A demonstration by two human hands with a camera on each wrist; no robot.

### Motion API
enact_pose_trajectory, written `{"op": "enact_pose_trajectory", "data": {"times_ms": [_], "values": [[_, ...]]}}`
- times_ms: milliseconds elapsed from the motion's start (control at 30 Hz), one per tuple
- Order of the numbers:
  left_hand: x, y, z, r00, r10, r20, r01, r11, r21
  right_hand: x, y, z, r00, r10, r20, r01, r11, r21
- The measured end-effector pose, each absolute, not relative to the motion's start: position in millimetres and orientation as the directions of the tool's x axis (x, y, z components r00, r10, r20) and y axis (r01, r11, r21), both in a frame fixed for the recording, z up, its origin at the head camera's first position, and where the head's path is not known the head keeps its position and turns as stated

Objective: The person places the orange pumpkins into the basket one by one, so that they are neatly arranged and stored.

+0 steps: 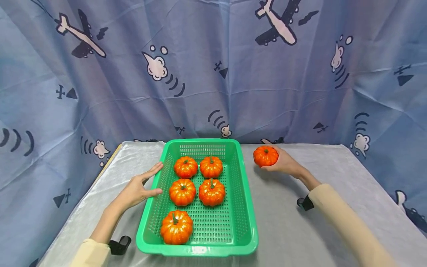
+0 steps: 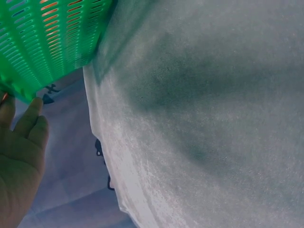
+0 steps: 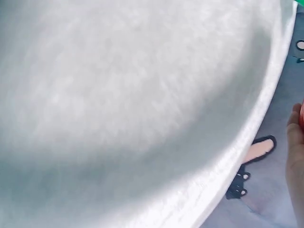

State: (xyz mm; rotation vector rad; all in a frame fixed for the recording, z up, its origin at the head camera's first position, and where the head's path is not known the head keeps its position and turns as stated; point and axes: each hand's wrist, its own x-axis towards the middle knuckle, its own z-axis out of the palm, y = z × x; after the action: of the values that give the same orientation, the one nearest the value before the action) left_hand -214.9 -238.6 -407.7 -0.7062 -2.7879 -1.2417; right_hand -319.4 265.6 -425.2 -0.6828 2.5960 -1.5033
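Note:
A green plastic basket [image 1: 251,207] with slotted walls stands on the table, with several small orange pumpkins inside, one of them a front pumpkin [image 1: 176,227] near the left corner. My left hand [image 1: 138,189] is at the basket's left rim, thumb and fingers spread and fairly straight; in the left wrist view its fingertips come right up to the green wall [image 2: 52,42]. To the right of the basket, my right hand [image 1: 287,162] grips another orange pumpkin [image 1: 264,155] from its right side, above the table. Only a sliver of that pumpkin [image 3: 302,116] shows in the right wrist view.
A pale grey cloth covers the table [image 1: 280,230]. Behind it and at both sides hangs a blue curtain [image 1: 200,74] printed with airplanes. Black wrist straps [image 1: 305,203] sit at the cuffs of both cream sleeves.

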Motion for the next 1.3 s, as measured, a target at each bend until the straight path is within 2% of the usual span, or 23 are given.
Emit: {"op": "enact_pose_trajectory", "data": {"times_ms": [233,533,767,1300], "values": [[-213,-240,-407,-0.903,0.391,0.180,0.397,0.596,0.698,-307,270,-413,-0.904,-0.407,0.132,-0.324,0.448,-0.833],[-214,-241,-407,-0.900,0.396,0.185,0.404,0.594,0.696,-293,273,-403,-0.882,-0.454,0.127,-0.331,0.405,-0.853],[-214,-240,-406,-0.899,0.398,0.182,0.402,0.586,0.703,-276,266,-392,-0.897,-0.436,0.071,-0.269,0.412,-0.870],[-213,-237,-405,-0.891,0.408,0.197,0.419,0.578,0.700,-244,242,-370,-0.892,-0.449,0.057,-0.241,0.364,-0.900]]}}
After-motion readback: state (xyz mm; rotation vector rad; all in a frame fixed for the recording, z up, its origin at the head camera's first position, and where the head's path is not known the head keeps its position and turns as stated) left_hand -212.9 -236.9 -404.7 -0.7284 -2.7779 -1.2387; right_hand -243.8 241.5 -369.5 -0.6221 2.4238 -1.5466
